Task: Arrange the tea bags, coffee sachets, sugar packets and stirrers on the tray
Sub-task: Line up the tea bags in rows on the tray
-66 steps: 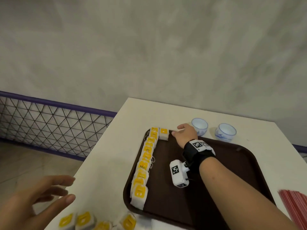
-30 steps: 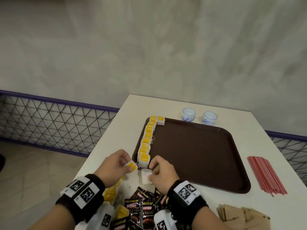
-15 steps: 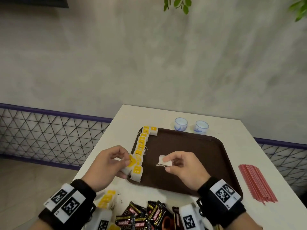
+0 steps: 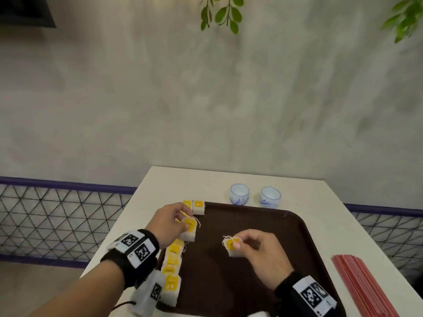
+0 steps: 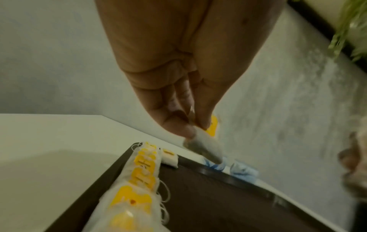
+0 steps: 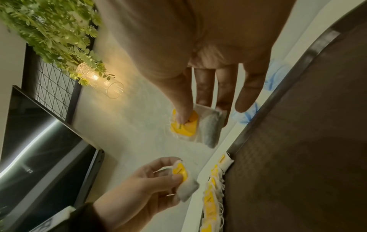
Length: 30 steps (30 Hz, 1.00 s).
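Observation:
A dark brown tray (image 4: 263,271) lies on the white table (image 4: 164,186). A row of white tea bags with yellow tags (image 4: 171,266) runs along the tray's left edge, with one more tea bag (image 4: 198,207) at the far left corner. My left hand (image 4: 170,221) pinches a tea bag (image 4: 190,227) above that row, near its far end. My right hand (image 4: 256,248) pinches another tea bag (image 4: 232,245) over the middle of the tray. The left wrist view shows the pinched bag (image 5: 206,141) hanging from the fingertips; the right wrist view shows the thumb pressing on the yellow tag (image 6: 185,125).
Two small blue-and-white cups (image 4: 239,193) (image 4: 270,196) stand on the table just behind the tray. A bundle of red stirrers (image 4: 364,287) lies to the right of the tray. A wire fence (image 4: 57,216) runs along the table's left side.
Both hands picked up a tea bag each from the near table edge and carried them forward over the tray. The left hand moved farther up the row; the view tilted upward.

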Tool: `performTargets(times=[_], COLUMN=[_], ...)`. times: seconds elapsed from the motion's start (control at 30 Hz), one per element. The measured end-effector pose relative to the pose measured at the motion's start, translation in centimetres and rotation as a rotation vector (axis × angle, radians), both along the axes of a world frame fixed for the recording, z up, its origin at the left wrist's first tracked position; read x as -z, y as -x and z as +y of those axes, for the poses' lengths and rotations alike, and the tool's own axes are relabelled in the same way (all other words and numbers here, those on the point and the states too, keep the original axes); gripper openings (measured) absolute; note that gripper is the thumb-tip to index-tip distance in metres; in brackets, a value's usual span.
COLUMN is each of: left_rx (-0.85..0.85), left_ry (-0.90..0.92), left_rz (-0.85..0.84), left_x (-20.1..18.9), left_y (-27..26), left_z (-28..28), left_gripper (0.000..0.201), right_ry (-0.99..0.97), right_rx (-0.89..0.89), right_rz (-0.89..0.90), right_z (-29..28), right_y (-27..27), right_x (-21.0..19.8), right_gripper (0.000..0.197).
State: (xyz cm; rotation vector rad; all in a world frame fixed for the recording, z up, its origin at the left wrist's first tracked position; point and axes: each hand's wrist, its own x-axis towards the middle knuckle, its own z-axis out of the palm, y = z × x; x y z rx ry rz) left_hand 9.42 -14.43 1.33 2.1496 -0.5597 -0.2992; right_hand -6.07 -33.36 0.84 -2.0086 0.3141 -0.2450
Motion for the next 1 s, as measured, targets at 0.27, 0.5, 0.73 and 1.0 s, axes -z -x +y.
performTargets(times=[0.27, 0.5, 0.73, 1.0], left_rx=[0.071, 0.078, 0.062, -0.003], left_ry=[-0.210, -0.391, -0.520, -0.318], left_rz=[-0.037, -0.096, -0.162, -0.249], left_x=[3.5, 4.9, 4.8, -0.9], left_y=[-6.8, -9.9, -11.7, -10.9], left_z=[-5.6, -8.5, -8.8, -3.3], left_gripper=[0.033, 0.034, 0.048, 0.053], right_ry=[-0.008, -0.011, 0.018, -0.142], right_rx=[0.007, -0.003, 0.029, 0.055], right_rz=[-0.005, 0.011, 0.067, 0.171], right_z=[-1.9, -3.1, -3.4, -2.8], right_y=[-3.1, -4.8, -8.5, -14.9], right_x=[1.8, 3.2, 5.0, 6.9], right_gripper=[0.025, 0.016, 0.008, 0.020])
